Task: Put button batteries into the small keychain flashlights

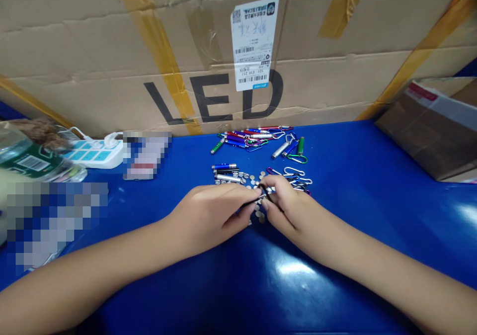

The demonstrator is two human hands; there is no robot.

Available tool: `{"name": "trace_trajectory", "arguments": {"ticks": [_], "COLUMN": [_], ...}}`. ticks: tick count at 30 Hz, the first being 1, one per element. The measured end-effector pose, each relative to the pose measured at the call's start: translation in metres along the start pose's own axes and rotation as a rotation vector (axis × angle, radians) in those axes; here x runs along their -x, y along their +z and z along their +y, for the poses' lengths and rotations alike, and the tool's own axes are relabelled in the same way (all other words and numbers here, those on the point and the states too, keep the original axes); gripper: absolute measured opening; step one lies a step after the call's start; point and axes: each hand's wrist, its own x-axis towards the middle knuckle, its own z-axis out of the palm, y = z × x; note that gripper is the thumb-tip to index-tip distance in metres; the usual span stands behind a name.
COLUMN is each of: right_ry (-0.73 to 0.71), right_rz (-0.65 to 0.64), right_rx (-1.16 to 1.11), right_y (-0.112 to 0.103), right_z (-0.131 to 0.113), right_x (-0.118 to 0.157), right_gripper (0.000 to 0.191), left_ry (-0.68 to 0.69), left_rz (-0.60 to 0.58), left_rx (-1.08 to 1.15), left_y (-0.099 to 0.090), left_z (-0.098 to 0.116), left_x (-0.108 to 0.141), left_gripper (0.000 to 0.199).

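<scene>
Pinching one black, looped clip [266, 192] between closed fingertips of left hand [214, 210] and right hand [288, 203], above scattered silver discs [258, 214]. Nearby, three slim metal penlights [226, 171]; beyond, two brown cardboard boxes [122, 91], contents hidden.

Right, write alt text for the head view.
A person's left hand and right hand hold a black clip over a blue table. Nearby lie small silvery discs, slim coloured tubes and carabiners; a cardboard box marked LED stands behind.
</scene>
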Motion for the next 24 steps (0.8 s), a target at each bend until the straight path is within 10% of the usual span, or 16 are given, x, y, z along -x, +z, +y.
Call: {"name": "trace_trajectory", "arguments": {"ticks": [16,24], "right_ry": [0.077,-0.027], "right_rz": [-0.003,-0.064], "right_rx": [0.172,-0.393], "right_y": [0.011,-0.003], "right_z": [0.002,-0.002], "right_x": [0.000,0.001], "right_gripper": [0.037,0.022], "left_ry": [0.013,0.039], "left_rz": [0.044,0.177], "left_rx": [0.074,0.099], "left_y": [0.007,0.003], "left_z": [0.001,-0.001], "left_x": [0.003,-0.001], "left_gripper": [0.020,0.018]}}
